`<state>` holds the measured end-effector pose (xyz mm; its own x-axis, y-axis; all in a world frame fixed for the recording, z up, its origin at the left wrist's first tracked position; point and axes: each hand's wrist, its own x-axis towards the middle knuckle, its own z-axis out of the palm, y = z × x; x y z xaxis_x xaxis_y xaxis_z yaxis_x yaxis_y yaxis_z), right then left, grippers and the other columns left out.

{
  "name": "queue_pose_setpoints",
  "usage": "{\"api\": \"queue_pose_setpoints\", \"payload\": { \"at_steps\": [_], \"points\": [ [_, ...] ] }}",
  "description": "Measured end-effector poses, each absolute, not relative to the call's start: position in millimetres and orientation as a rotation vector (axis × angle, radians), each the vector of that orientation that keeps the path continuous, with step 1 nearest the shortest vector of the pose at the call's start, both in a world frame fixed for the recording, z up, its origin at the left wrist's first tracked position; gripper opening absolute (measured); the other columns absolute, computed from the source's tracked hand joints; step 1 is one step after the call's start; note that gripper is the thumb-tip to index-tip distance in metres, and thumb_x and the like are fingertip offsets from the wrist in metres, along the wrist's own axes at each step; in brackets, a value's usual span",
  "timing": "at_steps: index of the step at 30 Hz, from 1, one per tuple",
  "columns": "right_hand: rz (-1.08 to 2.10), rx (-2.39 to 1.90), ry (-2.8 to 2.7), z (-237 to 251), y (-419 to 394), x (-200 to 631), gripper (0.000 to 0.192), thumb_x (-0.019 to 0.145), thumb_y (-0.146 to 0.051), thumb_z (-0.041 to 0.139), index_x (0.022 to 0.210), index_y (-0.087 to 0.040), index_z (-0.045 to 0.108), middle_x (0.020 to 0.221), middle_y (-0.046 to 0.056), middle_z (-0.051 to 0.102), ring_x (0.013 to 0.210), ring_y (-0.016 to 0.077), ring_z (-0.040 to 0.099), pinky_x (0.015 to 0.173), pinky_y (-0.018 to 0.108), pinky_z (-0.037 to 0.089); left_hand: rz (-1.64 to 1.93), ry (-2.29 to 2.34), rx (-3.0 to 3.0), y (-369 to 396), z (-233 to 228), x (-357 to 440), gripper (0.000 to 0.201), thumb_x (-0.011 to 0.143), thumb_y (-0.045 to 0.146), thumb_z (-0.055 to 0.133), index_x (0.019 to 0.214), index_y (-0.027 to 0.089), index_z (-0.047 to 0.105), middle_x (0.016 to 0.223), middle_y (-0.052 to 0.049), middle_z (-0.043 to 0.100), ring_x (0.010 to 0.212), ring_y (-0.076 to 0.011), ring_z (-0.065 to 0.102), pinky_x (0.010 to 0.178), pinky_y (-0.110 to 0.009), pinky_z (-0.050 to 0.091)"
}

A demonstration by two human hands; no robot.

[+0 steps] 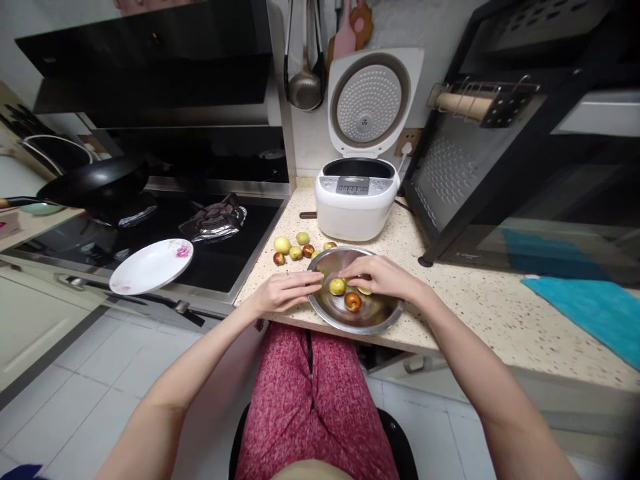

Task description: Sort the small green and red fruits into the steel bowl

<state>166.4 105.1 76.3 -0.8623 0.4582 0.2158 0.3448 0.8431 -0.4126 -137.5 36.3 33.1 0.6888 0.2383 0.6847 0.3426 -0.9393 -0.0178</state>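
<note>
1. Likely light, firm and smooth-skinned, the fruits (337,287) roll easily; pinch each across its middle.
2. Right hand (381,275) reaches into the steel bowl (373,319), fingers curled over a fruit; whether it grips, I cannot tell.
3. Left hand (286,291) lies loosely open, fingertips touching the rim.
4. Three fruits show inside the bowl, about six on the counter (480,300) just behind it.

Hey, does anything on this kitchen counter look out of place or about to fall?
Yes: the white plate juts past the stove's front edge, and the metal bowl overhangs the counter edge.
</note>
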Motion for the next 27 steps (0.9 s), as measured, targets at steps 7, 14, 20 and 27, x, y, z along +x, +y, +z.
{"api": "queue_pose_setpoints", "payload": {
  "at_steps": [7, 14, 20, 27],
  "points": [
    [0.489, -0.568, -2.684, 71.0, 107.6, 167.5, 0.025, 0.096, -0.022, 0.068, 0.117, -0.030, 0.080, 0.115, 0.001, 0.081, 0.102, 0.0224, 0.076, 0.091, 0.034, 0.058, -1.151, -0.395, -2.783, 39.7, 34.0, -134.3, 0.043, 0.097, 0.034, 0.071, 0.134, 0.013, 0.065, 0.123, -0.015, 0.077, 0.123, -0.0237, 0.072, 0.110, -0.041, 0.060],
    [0.437, -0.508, -2.345, 72.7, 111.4, 169.6, 0.025, 0.101, -0.024, 0.060, 0.117, -0.027, 0.079, 0.117, 0.004, 0.080, 0.109, 0.0227, 0.075, 0.100, 0.041, 0.059, -1.256, -0.323, -2.645, 39.8, 29.5, -138.0, 0.042, 0.090, 0.050, 0.076, 0.103, 0.010, 0.071, 0.093, -0.010, 0.082, 0.099, -0.0227, 0.081, 0.099, -0.033, 0.065],
    [0.297, -0.623, -2.149, 59.0, 131.4, 170.9, 0.032, 0.098, -0.018, 0.057, 0.120, -0.027, 0.078, 0.119, 0.005, 0.080, 0.110, 0.0239, 0.075, 0.101, 0.043, 0.060, -1.358, -0.277, -2.528, 35.2, 29.2, -142.3, 0.045, 0.099, 0.054, 0.061, 0.085, 0.013, 0.067, 0.075, -0.007, 0.078, 0.084, -0.0225, 0.082, 0.088, -0.031, 0.068],
    [0.362, -0.725, -2.178, 32.7, 158.6, 147.4, 0.038, 0.101, -0.024, 0.056, 0.135, -0.029, 0.070, 0.137, 0.005, 0.071, 0.129, 0.0249, 0.067, 0.115, 0.049, 0.052, -1.427, -0.228, -2.483, 34.1, 28.1, -141.3, 0.049, 0.106, 0.047, 0.043, 0.082, 0.011, 0.066, 0.070, -0.009, 0.075, 0.070, -0.0209, 0.080, 0.085, -0.032, 0.068]
  ]
}}
